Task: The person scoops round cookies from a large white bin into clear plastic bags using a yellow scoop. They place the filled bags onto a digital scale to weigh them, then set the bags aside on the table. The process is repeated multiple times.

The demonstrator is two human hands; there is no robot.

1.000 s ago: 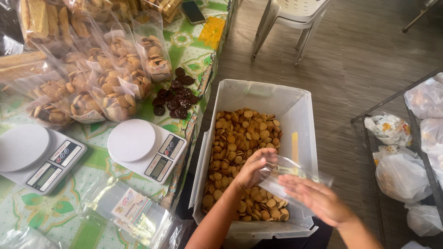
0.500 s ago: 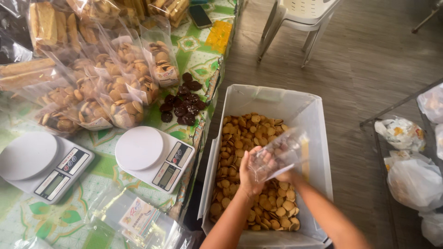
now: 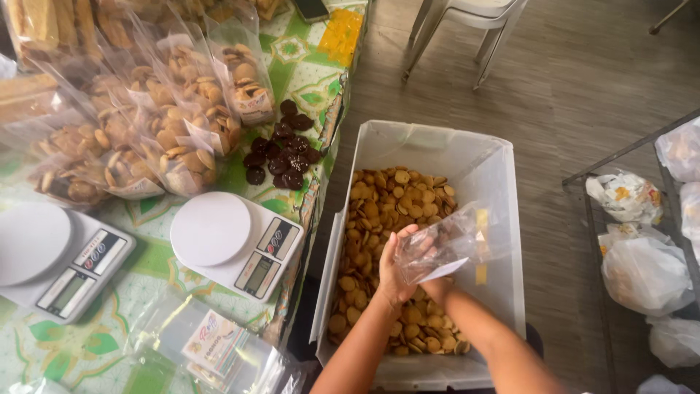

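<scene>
Left hand (image 3: 394, 266) holds clear bag (image 3: 448, 244) w/ white label over cookie bin (image 3: 503, 182).

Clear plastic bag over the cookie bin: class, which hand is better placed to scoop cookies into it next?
Probably the right hand: it sits low behind the clear plastic bag, just above the cookies in the bin, while the left hand grips the bag's mouth.

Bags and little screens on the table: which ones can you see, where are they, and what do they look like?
Clear bag: held open by the left hand over the cookie bin; the right hand is hidden behind it.
Cookie bags: clear, tan cookies, white labels, back of table.
Two scales: white, round tops, grey screens.
Empty bags: clear, white-pink label, near table edge.
</scene>
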